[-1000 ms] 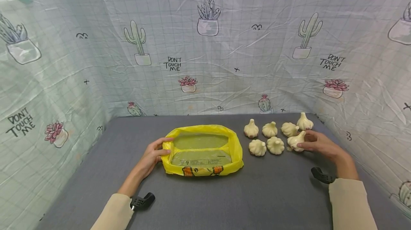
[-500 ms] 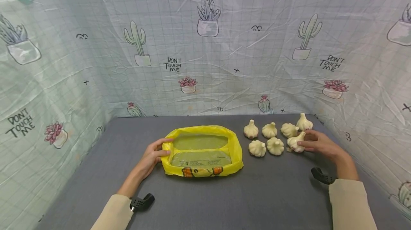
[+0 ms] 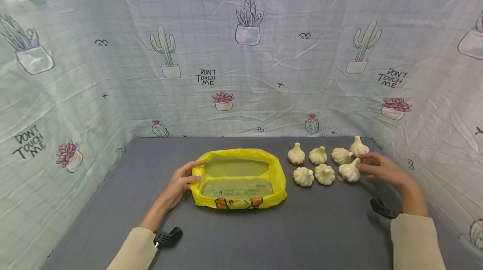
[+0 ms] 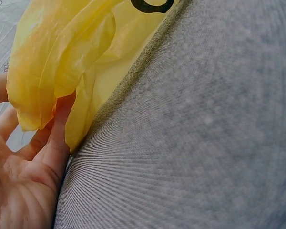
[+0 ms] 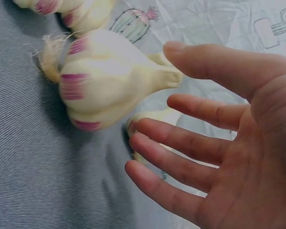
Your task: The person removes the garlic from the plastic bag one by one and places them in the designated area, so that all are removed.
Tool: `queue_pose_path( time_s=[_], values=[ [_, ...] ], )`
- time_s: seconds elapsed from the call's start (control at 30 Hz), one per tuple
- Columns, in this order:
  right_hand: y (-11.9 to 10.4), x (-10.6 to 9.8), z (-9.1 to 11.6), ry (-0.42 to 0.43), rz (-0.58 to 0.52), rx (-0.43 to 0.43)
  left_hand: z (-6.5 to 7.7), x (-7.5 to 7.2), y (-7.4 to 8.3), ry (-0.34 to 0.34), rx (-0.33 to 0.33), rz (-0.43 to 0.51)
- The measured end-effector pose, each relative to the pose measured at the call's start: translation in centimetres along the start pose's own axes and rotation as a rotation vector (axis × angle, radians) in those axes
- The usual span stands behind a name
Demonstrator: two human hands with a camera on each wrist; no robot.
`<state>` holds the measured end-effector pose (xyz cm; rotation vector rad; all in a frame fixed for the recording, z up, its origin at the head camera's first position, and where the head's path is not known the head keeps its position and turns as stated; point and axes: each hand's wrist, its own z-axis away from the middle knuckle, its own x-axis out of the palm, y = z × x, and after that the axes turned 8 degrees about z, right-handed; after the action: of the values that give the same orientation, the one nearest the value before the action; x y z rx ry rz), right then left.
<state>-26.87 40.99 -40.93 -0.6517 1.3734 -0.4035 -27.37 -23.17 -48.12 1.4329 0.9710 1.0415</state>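
Note:
In the head view a yellow plastic bag (image 3: 239, 203) stands open-mouthed on the grey table, its rim folded down. My left hand (image 3: 180, 184) holds the bag's left side, thumb over the rim; in the left wrist view the fingers (image 4: 57, 124) go behind the yellow folds. At the right, a garlic bulb (image 3: 349, 171) with purple streaks and a root tuft sits beside my right hand (image 3: 385, 171). The right wrist view shows that hand's fingers (image 5: 181, 140) spread and holding nothing, with the thumb near the bulb's stem.
Several more garlic bulbs sit in two rows right of the bag, among them a front-row bulb (image 3: 303, 176) and a back corner bulb (image 3: 359, 147). A patterned cloth curtain (image 3: 264, 64) walls the table at the back and both sides.
My right hand has let go of the front right garlic bulb and drawn back slightly to the right. The bulb stays in the row. My left hand keeps its place on the bag.

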Motion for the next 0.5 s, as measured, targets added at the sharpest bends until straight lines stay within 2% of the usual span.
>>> queue_pose_path(
  time_s=[0.23, 0.5],
  values=[
    [-0.4, -0.6, 0.1, 0.031, 0.071, -0.018, 0.1, 0.0, -0.1, 0.017, -0.004, 0.003],
    [-1.3, -1.4, 0.4, 0.059, 0.143, 0.006, 0.1, 0.1, 0.0, 0.016, -0.007, 0.006]
  ],
)
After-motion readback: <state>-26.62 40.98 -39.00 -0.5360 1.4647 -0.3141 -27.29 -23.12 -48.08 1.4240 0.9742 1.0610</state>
